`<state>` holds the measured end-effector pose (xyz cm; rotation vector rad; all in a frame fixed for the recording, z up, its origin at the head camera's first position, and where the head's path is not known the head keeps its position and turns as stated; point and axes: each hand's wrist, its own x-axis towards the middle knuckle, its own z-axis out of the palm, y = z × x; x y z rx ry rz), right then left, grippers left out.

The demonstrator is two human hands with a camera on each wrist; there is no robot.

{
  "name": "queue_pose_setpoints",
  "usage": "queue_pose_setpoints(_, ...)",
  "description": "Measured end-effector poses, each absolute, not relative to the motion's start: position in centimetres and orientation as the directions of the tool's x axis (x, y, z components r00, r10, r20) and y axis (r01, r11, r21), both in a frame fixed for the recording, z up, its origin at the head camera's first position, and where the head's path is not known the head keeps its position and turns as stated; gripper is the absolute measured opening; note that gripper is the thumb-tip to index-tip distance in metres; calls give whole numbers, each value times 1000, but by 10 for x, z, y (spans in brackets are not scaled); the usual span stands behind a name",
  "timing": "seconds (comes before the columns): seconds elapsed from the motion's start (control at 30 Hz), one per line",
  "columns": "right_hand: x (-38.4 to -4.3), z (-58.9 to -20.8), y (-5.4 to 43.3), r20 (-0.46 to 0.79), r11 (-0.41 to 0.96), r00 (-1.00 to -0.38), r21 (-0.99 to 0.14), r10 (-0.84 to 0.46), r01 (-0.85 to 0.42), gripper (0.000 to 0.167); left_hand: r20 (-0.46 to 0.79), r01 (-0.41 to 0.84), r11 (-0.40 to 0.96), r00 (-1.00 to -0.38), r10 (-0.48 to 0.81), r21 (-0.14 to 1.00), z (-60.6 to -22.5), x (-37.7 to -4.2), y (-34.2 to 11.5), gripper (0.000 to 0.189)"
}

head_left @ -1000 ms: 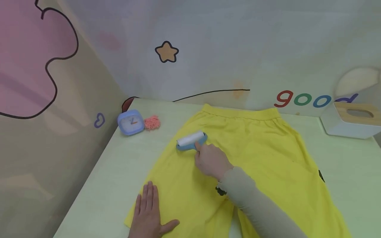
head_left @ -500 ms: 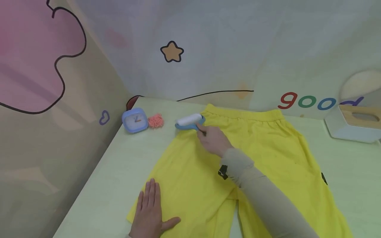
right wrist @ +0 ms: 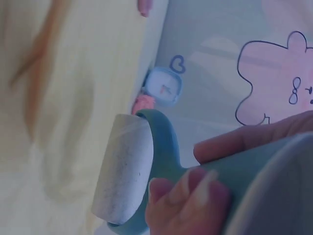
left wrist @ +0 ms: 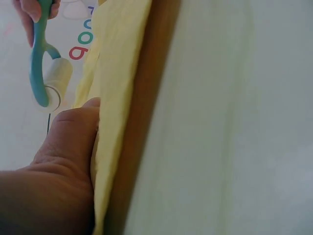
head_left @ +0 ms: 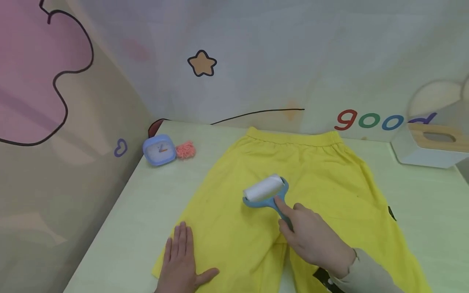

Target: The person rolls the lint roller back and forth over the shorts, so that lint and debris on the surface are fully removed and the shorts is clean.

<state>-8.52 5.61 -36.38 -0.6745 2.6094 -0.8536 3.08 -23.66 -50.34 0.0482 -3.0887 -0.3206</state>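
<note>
Gripping 1 roller (head_left: 264,189): right hand (head_left: 316,235) | touching 1 garment (head_left: 220,203): left hand (head_left: 181,261)

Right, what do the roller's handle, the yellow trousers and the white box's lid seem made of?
Handle: probably smooth plastic, evenly blue and curved.
Trousers: soft-looking matte fabric, creased and gathered.
Lid: perhaps matte wood, being tan; grain unclear.

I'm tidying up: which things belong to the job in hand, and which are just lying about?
In the job:
lint roller, in the right grip
yellow trousers, under the left grip

Apparently lying about:
blue clock, far left
pink stringy bundle beside it
white box with wooden top, far right
</note>
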Motion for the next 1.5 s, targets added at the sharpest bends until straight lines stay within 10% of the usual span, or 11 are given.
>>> queue_pose_setpoints(0.6, -163, -391, 4, -57, 754, -799, -376, -598, -538, 51, 52, -13, 987, -998, -22, 162, -501, 31, -240, 128)
queue_pose_setpoints(1.0, -222, -392, -29, -169, 789, -830, -455, -532, -413, 55, 61, -10, 982, -998, -21, 189, -503, 33, -234, 129)
queue_pose_setpoints(1.5, -216, -405, 5, -152, 782, -834, -467, -530, -412, 54, 32, -24, 984, -999, -30, 178, -502, 32, -236, 129)
